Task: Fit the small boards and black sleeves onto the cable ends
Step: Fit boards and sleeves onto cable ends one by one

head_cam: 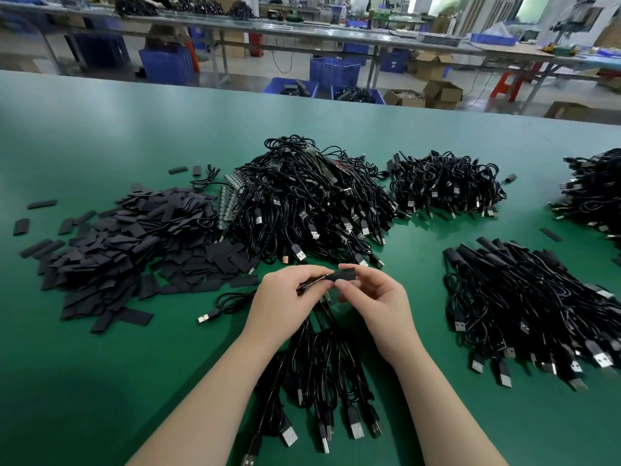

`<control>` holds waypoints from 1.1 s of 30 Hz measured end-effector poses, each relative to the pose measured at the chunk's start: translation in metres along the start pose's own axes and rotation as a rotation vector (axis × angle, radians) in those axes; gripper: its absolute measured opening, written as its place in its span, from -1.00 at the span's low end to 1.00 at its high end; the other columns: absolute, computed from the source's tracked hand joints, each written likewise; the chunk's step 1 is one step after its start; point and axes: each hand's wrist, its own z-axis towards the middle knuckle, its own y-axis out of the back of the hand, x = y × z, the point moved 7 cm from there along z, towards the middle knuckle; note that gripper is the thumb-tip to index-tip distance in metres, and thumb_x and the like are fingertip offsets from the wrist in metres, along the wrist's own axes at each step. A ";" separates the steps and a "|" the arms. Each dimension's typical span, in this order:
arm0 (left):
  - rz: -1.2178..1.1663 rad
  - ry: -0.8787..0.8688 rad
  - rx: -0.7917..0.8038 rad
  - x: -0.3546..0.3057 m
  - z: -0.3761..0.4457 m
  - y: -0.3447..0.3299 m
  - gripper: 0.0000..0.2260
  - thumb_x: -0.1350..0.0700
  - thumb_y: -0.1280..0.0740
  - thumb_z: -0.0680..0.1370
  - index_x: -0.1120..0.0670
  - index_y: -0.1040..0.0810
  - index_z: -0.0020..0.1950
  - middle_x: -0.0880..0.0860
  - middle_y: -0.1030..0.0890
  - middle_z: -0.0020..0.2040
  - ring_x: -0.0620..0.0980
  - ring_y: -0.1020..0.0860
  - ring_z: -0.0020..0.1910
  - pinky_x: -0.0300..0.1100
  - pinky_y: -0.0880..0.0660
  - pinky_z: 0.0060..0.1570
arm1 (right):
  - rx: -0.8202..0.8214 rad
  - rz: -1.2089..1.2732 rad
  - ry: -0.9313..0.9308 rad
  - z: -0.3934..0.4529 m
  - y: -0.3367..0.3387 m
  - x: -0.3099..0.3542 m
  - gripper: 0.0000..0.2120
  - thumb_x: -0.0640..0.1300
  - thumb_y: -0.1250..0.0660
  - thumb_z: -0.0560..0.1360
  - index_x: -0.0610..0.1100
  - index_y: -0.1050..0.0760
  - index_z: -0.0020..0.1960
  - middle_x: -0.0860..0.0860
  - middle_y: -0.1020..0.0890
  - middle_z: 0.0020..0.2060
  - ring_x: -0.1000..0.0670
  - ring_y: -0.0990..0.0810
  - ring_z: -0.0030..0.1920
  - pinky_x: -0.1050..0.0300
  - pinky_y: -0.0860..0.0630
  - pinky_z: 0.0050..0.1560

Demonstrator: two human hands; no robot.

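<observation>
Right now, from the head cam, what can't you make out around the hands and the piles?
- Small board: mostly covered by the left hand; its seating on the cable end is hidden.
- Black sleeve: the right hand pinches it; how far it has slid on is unclear.
- Cables under the forearms: some plugs cut off by the bottom edge.
- Far right cable pile: cut off by the right edge.
- Back benches: blurred.

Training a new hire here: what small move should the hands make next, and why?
Probably slide the black sleeve, pinched by the right hand, further left over the small board that the left hand holds, since part of the board still shows bare.
</observation>
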 end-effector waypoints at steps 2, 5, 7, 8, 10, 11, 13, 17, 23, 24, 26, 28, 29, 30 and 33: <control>-0.001 -0.008 0.003 -0.001 0.000 0.000 -0.86 0.04 -0.42 0.51 -0.14 -0.68 0.04 -0.32 -0.64 -0.05 -0.31 -0.59 0.00 -0.33 -0.51 0.01 | -0.008 -0.005 -0.001 0.000 0.000 0.001 -0.74 -0.29 -0.47 0.47 0.09 -0.70 -0.06 0.01 -0.71 -0.25 0.09 -0.68 -0.21 0.30 -0.57 -0.13; -0.007 -0.010 0.001 -0.003 -0.001 0.000 -0.88 0.04 -0.41 0.51 -0.13 -0.68 0.01 -0.32 -0.63 -0.05 -0.29 -0.60 -0.03 -0.30 -0.53 -0.03 | -0.014 -0.012 0.004 -0.001 0.000 0.002 -0.73 -0.30 -0.47 0.47 0.09 -0.70 -0.11 0.03 -0.71 -0.25 0.09 -0.67 -0.21 0.29 -0.57 -0.13; -0.009 -0.007 0.004 -0.003 -0.001 0.000 -0.89 0.04 -0.40 0.51 -0.12 -0.68 -0.01 -0.32 -0.63 -0.06 -0.27 -0.60 -0.05 -0.26 -0.53 -0.05 | -0.018 -0.019 0.007 -0.001 0.000 0.002 -0.73 -0.30 -0.47 0.47 0.08 -0.70 -0.15 0.05 -0.69 -0.28 0.09 -0.67 -0.23 0.30 -0.56 -0.15; -0.007 -0.004 0.007 -0.003 -0.001 0.000 -0.90 0.04 -0.40 0.51 -0.12 -0.68 -0.02 -0.31 -0.63 -0.08 -0.26 -0.61 -0.07 -0.24 -0.54 -0.06 | -0.022 -0.022 0.008 -0.001 0.000 0.001 -0.74 -0.30 -0.48 0.47 0.08 -0.70 -0.16 0.05 -0.69 -0.29 0.08 -0.66 -0.23 0.30 -0.56 -0.16; 0.001 0.005 0.013 -0.003 -0.001 -0.001 -0.90 0.03 -0.40 0.51 -0.11 -0.68 -0.02 -0.30 -0.64 -0.10 -0.25 -0.61 -0.08 -0.21 -0.55 -0.08 | -0.032 -0.032 0.007 -0.001 0.001 0.001 -0.78 -0.27 -0.49 0.47 0.06 -0.71 -0.17 0.02 -0.71 -0.27 0.08 -0.66 -0.23 0.29 -0.56 -0.16; 0.006 0.008 0.015 -0.004 -0.001 -0.001 -0.90 0.01 -0.38 0.50 -0.12 -0.67 -0.03 -0.30 -0.63 -0.10 -0.25 -0.60 -0.08 -0.22 -0.55 -0.08 | -0.039 -0.037 0.004 -0.001 0.001 0.001 -0.80 -0.26 -0.49 0.46 0.05 -0.71 -0.17 0.02 -0.71 -0.25 0.09 -0.66 -0.23 0.29 -0.56 -0.16; 0.014 0.010 0.015 -0.005 0.000 -0.001 -0.89 -0.02 -0.35 0.50 -0.13 -0.67 -0.04 -0.32 -0.63 -0.11 -0.26 -0.59 -0.08 -0.25 -0.54 -0.09 | -0.049 -0.024 0.004 -0.001 0.001 0.001 -0.81 -0.25 -0.49 0.46 0.05 -0.71 -0.16 0.02 -0.72 -0.23 0.09 -0.67 -0.21 0.29 -0.56 -0.14; -0.009 0.008 0.000 -0.006 -0.001 -0.001 -0.90 0.02 -0.40 0.51 -0.14 -0.66 -0.02 -0.33 -0.61 -0.07 -0.29 -0.58 -0.05 -0.34 -0.51 -0.06 | -0.064 0.042 0.003 -0.001 0.002 0.001 -0.80 -0.27 -0.47 0.47 0.03 -0.72 -0.15 -0.01 -0.74 -0.20 0.05 -0.69 -0.16 0.27 -0.57 -0.09; 0.099 -0.102 0.034 -0.018 -0.002 0.001 -0.77 0.06 -0.29 0.59 0.00 -0.63 0.21 -0.21 -0.62 0.04 -0.30 -0.51 0.12 -0.46 -0.39 0.12 | -0.165 0.191 -0.066 0.000 0.013 -0.003 -0.98 -0.09 -0.51 0.39 0.00 -0.71 -0.21 -0.01 -0.72 -0.22 0.03 -0.71 -0.13 0.29 -0.54 -0.18; 0.129 -0.131 0.045 -0.021 -0.002 0.001 -0.75 0.11 -0.26 0.61 0.04 -0.61 0.25 -0.16 -0.63 0.07 -0.28 -0.50 0.14 -0.44 -0.35 0.18 | -0.179 0.205 -0.062 0.001 0.015 -0.005 -0.94 -0.04 -0.51 0.35 -0.01 -0.71 -0.22 -0.02 -0.72 -0.20 0.01 -0.71 -0.11 0.28 -0.54 -0.17; 0.178 -0.161 0.060 -0.024 -0.001 0.001 -0.73 0.16 -0.25 0.64 0.09 -0.57 0.31 -0.08 -0.63 0.09 -0.22 -0.50 0.15 -0.43 -0.30 0.24 | -0.193 0.210 -0.069 0.001 0.016 -0.006 -0.93 -0.03 -0.51 0.34 -0.01 -0.70 -0.23 -0.04 -0.73 -0.19 0.00 -0.71 -0.10 0.29 -0.55 -0.18; 0.210 -0.163 0.070 -0.025 -0.001 0.000 -0.72 0.17 -0.28 0.62 0.07 -0.55 0.34 -0.07 -0.62 0.07 -0.17 -0.50 0.12 -0.38 -0.32 0.23 | -0.188 0.181 -0.054 0.000 0.014 -0.005 -0.92 -0.12 -0.50 0.43 0.01 -0.68 -0.23 -0.02 -0.73 -0.20 0.01 -0.72 -0.12 0.29 -0.55 -0.20; 0.222 -0.162 0.073 -0.025 -0.002 0.000 -0.71 0.16 -0.31 0.61 0.05 -0.55 0.33 -0.08 -0.62 0.07 -0.16 -0.51 0.11 -0.36 -0.35 0.22 | -0.187 0.166 -0.048 -0.001 0.013 -0.004 -0.86 -0.17 -0.48 0.47 0.02 -0.68 -0.23 -0.01 -0.73 -0.22 0.01 -0.72 -0.13 0.30 -0.55 -0.21; 0.230 -0.161 0.067 -0.025 -0.002 0.000 -0.71 0.15 -0.33 0.60 0.04 -0.56 0.33 -0.09 -0.62 0.08 -0.17 -0.52 0.11 -0.36 -0.36 0.21 | -0.187 0.145 -0.025 -0.001 0.012 -0.003 -0.82 -0.20 -0.47 0.49 0.03 -0.68 -0.23 0.00 -0.72 -0.23 0.02 -0.72 -0.15 0.30 -0.55 -0.21; 0.192 -0.116 0.018 -0.021 -0.003 0.004 -0.71 0.10 -0.38 0.57 0.01 -0.59 0.29 -0.13 -0.62 0.13 -0.22 -0.51 0.16 -0.53 -0.32 0.17 | -0.185 0.095 0.038 -0.004 0.008 0.003 -0.80 -0.26 -0.45 0.50 0.01 -0.67 -0.20 -0.01 -0.72 -0.23 0.00 -0.72 -0.16 0.31 -0.56 -0.14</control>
